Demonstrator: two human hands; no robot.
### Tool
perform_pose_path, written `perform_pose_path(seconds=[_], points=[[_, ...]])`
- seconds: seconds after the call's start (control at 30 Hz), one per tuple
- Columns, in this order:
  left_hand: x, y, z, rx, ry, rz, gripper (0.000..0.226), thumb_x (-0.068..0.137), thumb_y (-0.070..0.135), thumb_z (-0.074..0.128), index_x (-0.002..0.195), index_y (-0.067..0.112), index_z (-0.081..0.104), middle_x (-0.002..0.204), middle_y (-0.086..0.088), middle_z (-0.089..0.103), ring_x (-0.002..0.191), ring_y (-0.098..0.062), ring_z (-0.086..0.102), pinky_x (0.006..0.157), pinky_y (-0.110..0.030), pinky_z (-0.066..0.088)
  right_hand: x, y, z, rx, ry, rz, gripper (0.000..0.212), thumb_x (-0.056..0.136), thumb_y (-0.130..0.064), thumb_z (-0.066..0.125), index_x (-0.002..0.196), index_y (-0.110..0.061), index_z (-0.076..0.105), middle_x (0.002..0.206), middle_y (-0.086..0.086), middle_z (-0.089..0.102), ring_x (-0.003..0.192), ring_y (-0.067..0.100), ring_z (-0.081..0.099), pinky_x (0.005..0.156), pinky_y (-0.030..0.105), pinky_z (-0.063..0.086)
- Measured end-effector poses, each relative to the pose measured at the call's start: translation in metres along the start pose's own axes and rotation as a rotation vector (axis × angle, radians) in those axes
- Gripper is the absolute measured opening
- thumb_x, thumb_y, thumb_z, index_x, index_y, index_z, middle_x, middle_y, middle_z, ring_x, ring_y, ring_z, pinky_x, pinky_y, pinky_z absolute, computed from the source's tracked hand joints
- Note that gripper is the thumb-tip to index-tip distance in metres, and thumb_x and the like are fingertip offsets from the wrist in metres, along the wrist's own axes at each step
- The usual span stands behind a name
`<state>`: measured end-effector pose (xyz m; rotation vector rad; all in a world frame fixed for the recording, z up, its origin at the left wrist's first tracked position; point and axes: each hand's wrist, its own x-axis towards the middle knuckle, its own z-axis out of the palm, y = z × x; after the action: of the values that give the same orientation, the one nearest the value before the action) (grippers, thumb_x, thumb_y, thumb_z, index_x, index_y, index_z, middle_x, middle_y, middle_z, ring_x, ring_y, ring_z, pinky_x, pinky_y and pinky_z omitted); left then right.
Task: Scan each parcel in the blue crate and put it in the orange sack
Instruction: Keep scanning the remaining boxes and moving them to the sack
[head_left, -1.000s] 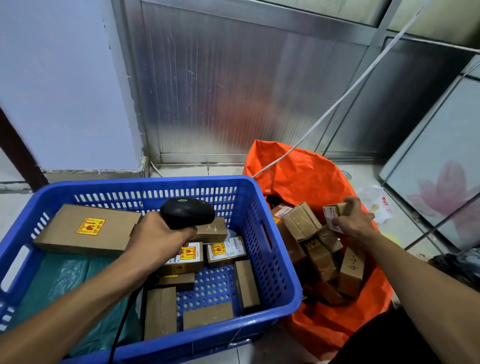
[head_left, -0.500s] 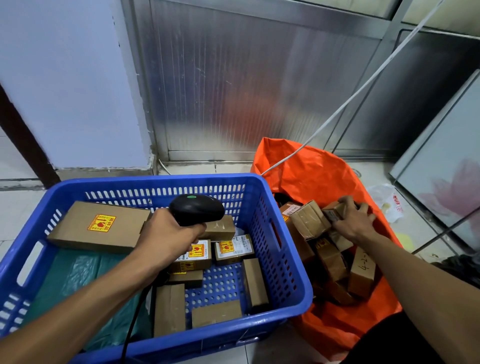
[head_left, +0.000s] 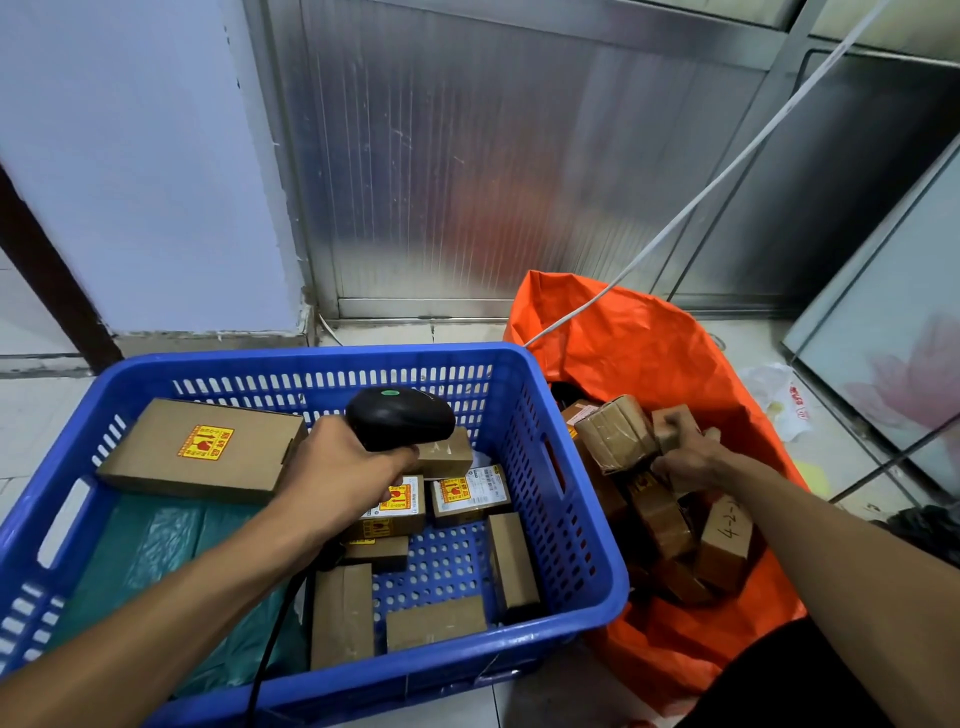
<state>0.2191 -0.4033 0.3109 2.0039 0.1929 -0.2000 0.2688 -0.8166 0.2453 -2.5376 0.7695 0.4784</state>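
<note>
Lowered deeper into the orange sack (head_left: 649, 353), right hand (head_left: 691, 460) grips a parcel (head_left: 675, 426); left hand (head_left: 343, 467) grips scanner (head_left: 400, 418) over blue crate (head_left: 571, 519).

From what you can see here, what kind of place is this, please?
Probably a parcel sorting or courier pickup point. A blue crate holds labelled cardboard parcels, the left hand grips a barcode scanner, and an orange sack on the tiled floor holds more boxes.
</note>
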Motion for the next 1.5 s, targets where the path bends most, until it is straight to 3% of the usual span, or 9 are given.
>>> perform_pose_path(seconds=[0.2,0.33,0.6,0.77,0.9,1.03,1.3,1.4,1.5], points=[[-0.002,0.000,0.000,-0.006,0.005,-0.009,0.018,0.082,0.019,0.078,0.099,0.017,0.071,0.072,-0.009,0.073,0.065,-0.020,0.068,0.071,-0.042,0.059,-0.013,-0.003,0.003,-0.117,-0.174,0.102,0.104,0.088,-0.027,0.071,0.156,-0.043,-0.006,0.158,0.019,0.010,0.133,0.048,0.038,0.087,0.057,0.056],[-0.001,0.001,-0.001,-0.006,0.004,-0.009,0.017,0.082,0.019,0.078,0.098,0.017,0.071,0.070,-0.009,0.072,0.064,-0.020,0.068,0.069,-0.041,0.058,-0.016,-0.008,0.002,-0.126,-0.263,0.094,0.104,0.088,-0.028,0.069,0.157,-0.044,-0.007,0.162,0.022,0.015,0.130,0.044,0.045,0.074,0.045,0.059],[0.000,0.000,0.000,0.005,0.004,-0.012,0.018,0.081,0.021,0.078,0.097,0.019,0.071,0.072,-0.011,0.073,0.070,-0.024,0.069,0.074,-0.047,0.059,-0.013,-0.014,0.006,-0.114,-0.303,0.120,0.101,0.091,-0.029,0.069,0.156,-0.047,-0.007,0.164,0.024,0.008,0.134,0.046,0.042,0.079,0.048,0.055],[0.001,-0.001,0.001,0.003,-0.002,-0.019,0.016,0.081,0.021,0.079,0.095,0.019,0.072,0.072,-0.011,0.073,0.068,-0.024,0.068,0.073,-0.048,0.059,-0.006,-0.012,0.001,-0.142,-0.252,0.071,0.090,0.097,-0.029,0.063,0.160,-0.034,0.000,0.164,0.022,0.008,0.145,0.043,0.027,0.111,0.051,0.037],[0.003,-0.001,0.002,0.003,0.000,-0.018,0.016,0.081,0.020,0.079,0.095,0.019,0.071,0.071,-0.011,0.073,0.067,-0.023,0.068,0.072,-0.046,0.059,0.002,-0.023,-0.002,-0.180,-0.185,0.034,0.087,0.094,-0.029,0.064,0.161,-0.029,0.008,0.164,0.021,0.008,0.146,0.042,0.026,0.117,0.046,0.034],[0.003,0.000,0.003,0.007,-0.012,-0.017,0.016,0.081,0.019,0.079,0.096,0.019,0.071,0.072,-0.011,0.073,0.067,-0.023,0.068,0.073,-0.047,0.059,0.002,-0.046,-0.009,-0.204,-0.014,-0.099,0.080,0.083,-0.047,0.060,0.154,-0.021,0.034,0.144,0.019,0.046,0.127,0.037,0.049,0.107,0.048,0.044],[-0.001,0.001,0.001,0.026,-0.013,-0.009,0.017,0.083,0.017,0.077,0.098,0.016,0.071,0.074,-0.011,0.072,0.068,-0.021,0.067,0.068,-0.040,0.057,-0.021,-0.083,0.002,-0.231,0.190,-0.274,0.040,0.088,-0.027,0.059,0.124,-0.010,0.062,0.132,0.014,0.058,0.119,0.034,0.055,0.094,0.040,0.050],[-0.002,0.001,0.001,0.026,-0.006,-0.009,0.015,0.082,0.018,0.078,0.095,0.017,0.072,0.073,-0.010,0.073,0.070,-0.022,0.068,0.071,-0.043,0.058,-0.035,-0.098,0.012,-0.220,0.263,-0.375,0.030,0.089,-0.031,0.054,0.103,-0.007,0.068,0.105,0.011,0.066,0.100,0.034,0.063,0.083,0.040,0.054],[-0.002,0.001,0.000,0.027,0.002,-0.010,0.015,0.080,0.021,0.079,0.093,0.019,0.073,0.072,-0.008,0.073,0.071,-0.024,0.069,0.075,-0.048,0.060,-0.045,-0.109,0.026,-0.313,0.322,-0.476,0.025,0.087,-0.027,0.052,0.083,-0.008,0.067,0.082,0.008,0.067,0.074,0.028,0.063,0.057,0.033,0.049]])
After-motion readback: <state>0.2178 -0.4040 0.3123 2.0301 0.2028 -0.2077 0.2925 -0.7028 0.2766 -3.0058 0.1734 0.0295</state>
